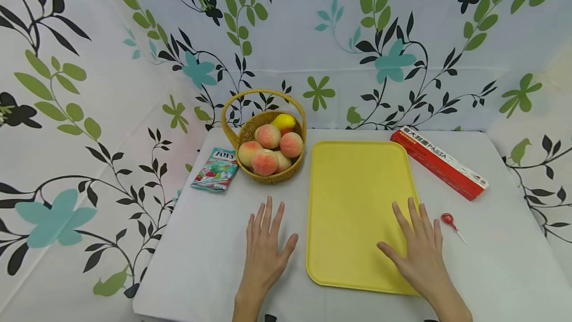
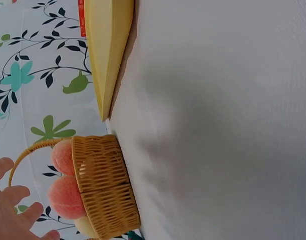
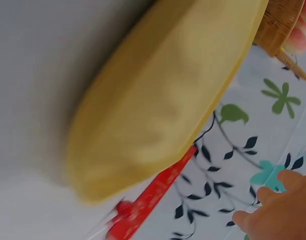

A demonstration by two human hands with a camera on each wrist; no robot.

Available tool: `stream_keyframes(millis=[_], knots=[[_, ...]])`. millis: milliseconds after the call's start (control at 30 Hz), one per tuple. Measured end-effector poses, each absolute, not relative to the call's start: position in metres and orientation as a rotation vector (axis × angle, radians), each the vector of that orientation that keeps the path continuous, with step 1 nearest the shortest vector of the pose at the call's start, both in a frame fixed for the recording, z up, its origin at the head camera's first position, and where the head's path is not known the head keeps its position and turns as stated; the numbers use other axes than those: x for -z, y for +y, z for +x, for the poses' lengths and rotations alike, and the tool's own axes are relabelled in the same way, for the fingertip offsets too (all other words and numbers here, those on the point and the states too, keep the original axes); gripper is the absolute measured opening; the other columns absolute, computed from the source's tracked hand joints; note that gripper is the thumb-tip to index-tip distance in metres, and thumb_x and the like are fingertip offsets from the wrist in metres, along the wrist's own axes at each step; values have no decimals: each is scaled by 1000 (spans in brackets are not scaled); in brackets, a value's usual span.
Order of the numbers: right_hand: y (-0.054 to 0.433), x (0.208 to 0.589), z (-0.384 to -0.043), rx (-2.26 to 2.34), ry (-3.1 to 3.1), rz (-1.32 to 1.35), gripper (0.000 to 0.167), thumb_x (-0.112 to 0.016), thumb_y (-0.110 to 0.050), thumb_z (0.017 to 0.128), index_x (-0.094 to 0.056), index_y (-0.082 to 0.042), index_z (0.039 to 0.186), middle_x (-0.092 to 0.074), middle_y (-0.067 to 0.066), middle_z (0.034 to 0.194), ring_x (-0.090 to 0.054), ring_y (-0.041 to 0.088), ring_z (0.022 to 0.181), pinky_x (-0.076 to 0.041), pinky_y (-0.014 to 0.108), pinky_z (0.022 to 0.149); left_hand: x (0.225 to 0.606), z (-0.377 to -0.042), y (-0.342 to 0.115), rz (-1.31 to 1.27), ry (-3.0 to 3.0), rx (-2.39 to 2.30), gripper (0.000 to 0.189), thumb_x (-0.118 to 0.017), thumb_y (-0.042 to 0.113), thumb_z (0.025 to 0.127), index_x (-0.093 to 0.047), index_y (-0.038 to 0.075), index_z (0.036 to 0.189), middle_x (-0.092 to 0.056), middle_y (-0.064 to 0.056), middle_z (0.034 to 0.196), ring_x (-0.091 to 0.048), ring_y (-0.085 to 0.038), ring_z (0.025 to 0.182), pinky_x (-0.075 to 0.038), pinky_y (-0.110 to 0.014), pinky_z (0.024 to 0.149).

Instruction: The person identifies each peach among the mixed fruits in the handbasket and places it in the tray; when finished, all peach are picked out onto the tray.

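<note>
Open white table (image 1: 201, 252) separates the basket (image 1: 273, 179) from the yellow tray (image 1: 357, 212); left hand (image 1: 264, 250) hovers beside it, right hand (image 1: 422, 260) above its right edge, both with fingers spread.

I'm looking down at a broad, white, straight-edged table (image 1: 192, 262). At twelve o'clock hangs a pale, creased, cloth-like backdrop (image 1: 304, 39) patterned with foliage in black, green and teal; similarly printed white side panels (image 1: 89, 128) rise at nine and three. Soft light turns creamy towards two o'clock.

High head, low wrist views; common tray (image 1: 350, 212)
</note>
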State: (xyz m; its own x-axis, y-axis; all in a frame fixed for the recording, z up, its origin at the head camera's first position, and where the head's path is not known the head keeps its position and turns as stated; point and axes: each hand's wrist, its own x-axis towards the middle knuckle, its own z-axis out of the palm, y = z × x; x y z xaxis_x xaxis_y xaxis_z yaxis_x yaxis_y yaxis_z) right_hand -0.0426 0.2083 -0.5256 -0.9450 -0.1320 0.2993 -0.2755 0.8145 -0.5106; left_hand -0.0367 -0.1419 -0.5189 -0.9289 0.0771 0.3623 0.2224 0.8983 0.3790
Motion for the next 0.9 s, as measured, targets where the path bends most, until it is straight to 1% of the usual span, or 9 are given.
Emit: stream_keyframes(millis=[167,300,433,600,700,767,900], knots=[[180,517,-74,-782,-2744,481,95,-79,-48,84,-28,-29,163,-11,11,175,-4,38,162,3,68,126,516,-35,-155,-178,-2734,576,76,-59,55,98,-30,30,163,-21,-6,174,-27,-35,158,-18,-62,124],[157,507,-110,-685,-2712,646,97,-78,-52,83,-28,-32,163,-15,9,175,-10,40,161,-4,70,125,514,-33,-165,-167,-2722,540,79,-63,54,95,-30,30,163,-21,-7,174,-28,-36,157,-19,-64,123],[128,490,-146,-646,-2695,787,96,-76,-57,84,-28,-33,163,-15,9,175,-12,40,161,-5,70,125,513,-32,-175,-142,-2725,515,80,-64,55,94,-30,30,163,-20,-7,174,-27,-36,157,-18,-65,123],[78,474,-183,-611,-2684,959,93,-71,-61,87,-27,-33,163,-13,9,175,-12,39,161,-9,70,125,511,-25,-184,-70,-2773,529,81,-60,59,95,-23,36,164,-15,-4,175,-22,-33,160,-15,-64,125],[47,468,-198,-583,-2666,1042,94,-72,-62,86,-27,-32,163,-14,10,175,-14,40,161,-11,69,126,510,-21,-188,-38,-2782,534,82,-59,59,95,-21,37,164,-13,-3,175,-20,-32,161,-14,-64,126],[28,465,-205,-567,-2644,1093,97,-74,-62,85,-26,-34,164,-14,11,175,-14,40,161,-11,69,126,510,-18,-191,-22,-2776,521,81,-58,61,96,-24,35,164,-14,-3,175,-22,-33,160,-15,-64,126],[-9,460,-216,-520,-2596,1184,102,-74,-65,83,-21,-36,164,-12,12,175,-13,41,161,-12,70,125,508,-14,-199,31,-2785,519,79,-52,66,97,-27,32,163,-10,-1,176,-20,-32,161,-13,-63,126]])
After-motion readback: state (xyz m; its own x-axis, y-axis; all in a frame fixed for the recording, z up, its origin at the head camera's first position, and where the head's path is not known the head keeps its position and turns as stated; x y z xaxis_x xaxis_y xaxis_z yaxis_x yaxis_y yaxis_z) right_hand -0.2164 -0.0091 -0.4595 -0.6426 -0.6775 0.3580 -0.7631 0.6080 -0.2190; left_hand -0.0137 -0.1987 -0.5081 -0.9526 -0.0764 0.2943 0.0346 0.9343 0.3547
